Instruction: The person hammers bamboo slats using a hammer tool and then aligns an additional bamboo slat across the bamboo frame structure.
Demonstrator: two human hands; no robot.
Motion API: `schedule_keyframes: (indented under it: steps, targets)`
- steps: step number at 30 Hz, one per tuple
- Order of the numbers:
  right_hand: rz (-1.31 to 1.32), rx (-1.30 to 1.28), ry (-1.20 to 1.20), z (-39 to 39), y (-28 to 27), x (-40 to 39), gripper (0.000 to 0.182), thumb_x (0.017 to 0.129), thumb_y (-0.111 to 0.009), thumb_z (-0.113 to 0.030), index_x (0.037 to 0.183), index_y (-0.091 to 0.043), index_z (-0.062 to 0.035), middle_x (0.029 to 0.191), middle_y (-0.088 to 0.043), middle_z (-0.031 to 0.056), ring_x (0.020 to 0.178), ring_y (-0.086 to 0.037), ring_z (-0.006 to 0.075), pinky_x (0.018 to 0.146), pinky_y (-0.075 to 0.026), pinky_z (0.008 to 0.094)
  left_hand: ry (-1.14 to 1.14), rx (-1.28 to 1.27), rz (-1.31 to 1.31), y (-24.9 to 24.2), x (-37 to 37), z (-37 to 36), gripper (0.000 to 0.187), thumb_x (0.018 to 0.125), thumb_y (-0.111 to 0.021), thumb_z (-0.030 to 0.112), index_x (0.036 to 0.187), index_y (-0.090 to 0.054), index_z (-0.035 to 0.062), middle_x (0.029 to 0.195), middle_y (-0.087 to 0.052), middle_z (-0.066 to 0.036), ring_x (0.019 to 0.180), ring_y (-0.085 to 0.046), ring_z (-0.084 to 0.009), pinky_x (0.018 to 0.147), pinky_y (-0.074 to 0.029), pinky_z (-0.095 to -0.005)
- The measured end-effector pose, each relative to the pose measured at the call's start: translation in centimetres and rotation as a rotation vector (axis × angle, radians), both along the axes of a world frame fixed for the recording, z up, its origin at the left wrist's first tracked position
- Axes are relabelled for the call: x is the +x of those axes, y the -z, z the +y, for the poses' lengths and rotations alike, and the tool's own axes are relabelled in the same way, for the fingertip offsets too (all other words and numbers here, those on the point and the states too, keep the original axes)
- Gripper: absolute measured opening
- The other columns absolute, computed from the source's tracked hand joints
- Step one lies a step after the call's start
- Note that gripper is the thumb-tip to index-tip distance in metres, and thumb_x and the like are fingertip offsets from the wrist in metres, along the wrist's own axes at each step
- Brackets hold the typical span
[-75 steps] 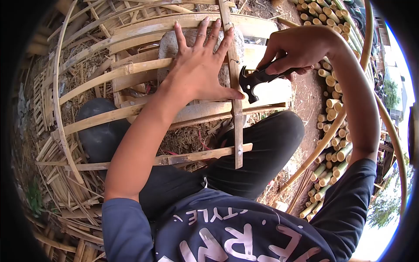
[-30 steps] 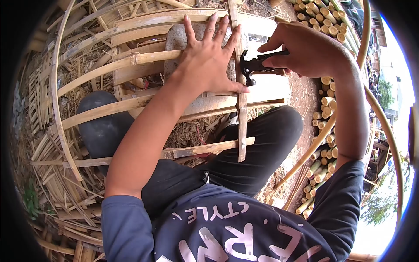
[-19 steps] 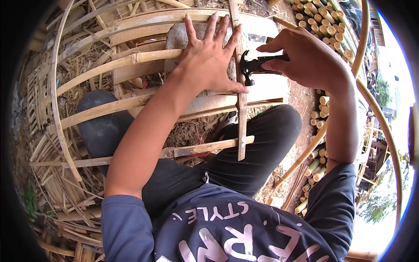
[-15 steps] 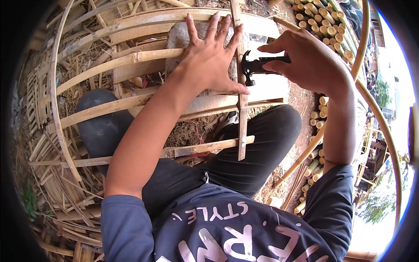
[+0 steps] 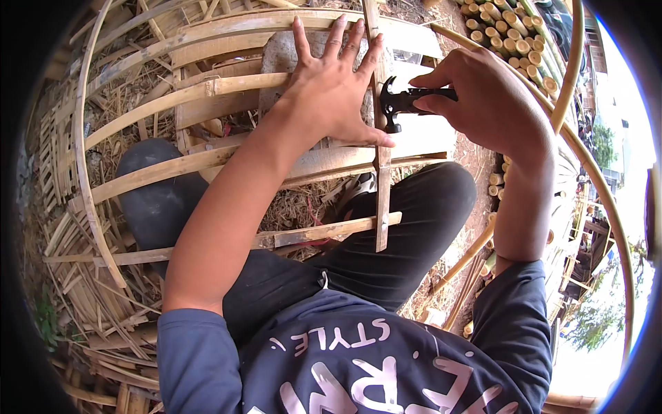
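My left hand (image 5: 327,96) lies spread over a bamboo lattice, fingers stretched out and apart. Its thumb and fingertips reach the upright bamboo strip (image 5: 383,193), which crosses several long bamboo slats (image 5: 148,179). In my right hand (image 5: 486,103) is a black claw hammer (image 5: 403,103), gripped by its short handle. The hammer head is right at the strip's right edge, level with my left palm. Beneath the lattice, partly covered by my left hand, sits a grey stone block (image 5: 279,58).
Pale wooden boards (image 5: 221,110) lie under the lattice, between my bent knees (image 5: 441,200). Cut bamboo poles (image 5: 510,27) are stacked at the upper right. A curved bamboo pole (image 5: 603,183) arcs along the right side. Split bamboo pieces (image 5: 89,297) cover the ground at left.
My right forearm has shifted slightly to the left, and the hammer has moved very little beside the strip. My left hand stays spread in the same place.
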State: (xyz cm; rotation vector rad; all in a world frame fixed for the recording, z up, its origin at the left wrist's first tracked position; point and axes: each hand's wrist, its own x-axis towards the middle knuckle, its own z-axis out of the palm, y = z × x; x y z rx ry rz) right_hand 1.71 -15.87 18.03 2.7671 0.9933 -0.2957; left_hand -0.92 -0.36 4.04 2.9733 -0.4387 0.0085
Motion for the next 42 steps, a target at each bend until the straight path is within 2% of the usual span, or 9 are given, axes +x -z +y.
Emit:
schedule_keyframes:
  steps: [7,12,19,28,32,36,40,41,42]
  targets:
    - [-0.031,0.073,-0.043,-0.7,0.5,-0.1,0.028,0.079,-0.080,-0.018,0.103,-0.076,-0.0036,0.087,-0.073,0.0162,0.079,-0.069,0.0309,0.074,-0.053,0.0392,-0.002,0.001,-0.010,0.1,0.0,-0.1,0.137,0.065,-0.057,0.091,0.160,-0.001,0.0094,0.166,-0.006,-0.020,0.153,-0.001,-0.0383,0.110,0.006,-0.0784]
    - [-0.065,0.142,0.016,-0.3,0.4,-0.2,0.031,0.081,-0.080,-0.015,0.107,-0.073,-0.0003,0.090,-0.073,0.0183,0.071,-0.071,0.0228,0.065,-0.054,0.0350,-0.004,0.009,-0.019,0.3,0.0,0.0,0.138,0.064,-0.057,0.092,0.160,-0.002,0.0090,0.165,-0.007,-0.020,0.153,-0.001,-0.0387,0.109,0.005,-0.0791]
    - [0.237,0.385,0.246,-1.9,-0.6,-0.2,0.021,0.086,-0.076,-0.007,0.103,-0.070,0.0037,0.086,-0.073,0.0127,0.071,-0.071,0.0146,0.060,-0.056,0.0253,-0.001,0.014,0.011,0.0,0.2,0.0,0.137,0.064,-0.056,0.091,0.160,-0.002,0.0089,0.165,-0.004,-0.021,0.153,0.000,-0.0390,0.108,0.006,-0.0798]
    - [-0.209,1.120,0.445,-1.0,5.0,-4.4,0.032,0.084,-0.080,-0.006,0.111,-0.063,-0.0002,0.084,-0.073,0.0081,0.072,-0.070,0.0117,0.064,-0.056,0.0212,-0.012,0.012,0.006,0.1,0.0,0.0,0.138,0.064,-0.058,0.090,0.160,-0.001,0.0096,0.165,-0.004,-0.021,0.153,0.001,-0.0380,0.110,0.008,-0.0781]
    - [-0.466,1.373,0.299,-1.2,8.9,-2.9,0.019,0.086,-0.078,-0.009,0.095,-0.064,-0.0001,0.081,-0.071,0.0080,0.071,-0.067,0.0090,0.065,-0.052,0.0212,-0.007,0.051,0.004,-0.6,-0.3,-0.1,0.139,0.062,-0.058,0.091,0.160,-0.003,0.0089,0.165,-0.007,-0.021,0.153,0.000,-0.0373,0.110,0.008,-0.0778]
    - [-0.182,1.971,0.133,1.4,10.1,0.0,0.016,0.098,-0.063,-0.007,0.097,-0.048,-0.0002,0.085,-0.070,0.0146,0.072,-0.068,0.0137,0.062,-0.054,0.0246,-0.011,-0.003,-0.013,0.1,-0.1,0.0,0.143,0.059,-0.061,0.092,0.160,-0.005,0.0075,0.164,-0.010,-0.023,0.153,-0.002,-0.0381,0.110,0.007,-0.0780]
    - [-0.073,1.998,0.246,2.0,9.6,1.2,0.020,0.100,-0.062,-0.014,0.095,-0.044,-0.0060,0.066,-0.054,0.0058,0.057,-0.057,0.0160,0.051,-0.054,0.0350,-0.004,-0.048,-0.049,0.5,0.0,0.1,0.144,0.058,-0.062,0.091,0.160,-0.005,0.0067,0.164,-0.011,-0.024,0.153,-0.003,-0.0392,0.108,0.006,-0.0799]
    - [-0.061,2.003,0.267,2.3,9.6,1.0,0.022,0.101,-0.061,-0.016,0.092,-0.043,-0.0080,0.061,-0.043,0.0017,0.049,-0.041,0.0101,0.042,-0.040,0.0285,-0.007,-0.054,-0.054,0.5,0.1,0.1,0.143,0.059,-0.061,0.091,0.160,-0.005,0.0069,0.164,-0.010,-0.023,0.153,-0.003,-0.0399,0.108,0.006,-0.0803]
    - [-0.060,1.990,0.259,2.6,9.4,0.9,0.022,0.101,-0.061,-0.016,0.092,-0.043,-0.0081,0.060,-0.043,0.0018,0.048,-0.041,0.0100,0.042,-0.039,0.0281,-0.009,-0.058,-0.052,0.5,0.1,0.1,0.142,0.059,-0.061,0.091,0.160,-0.005,0.0070,0.164,-0.010,-0.023,0.153,-0.003,-0.0401,0.108,0.006,-0.0804]
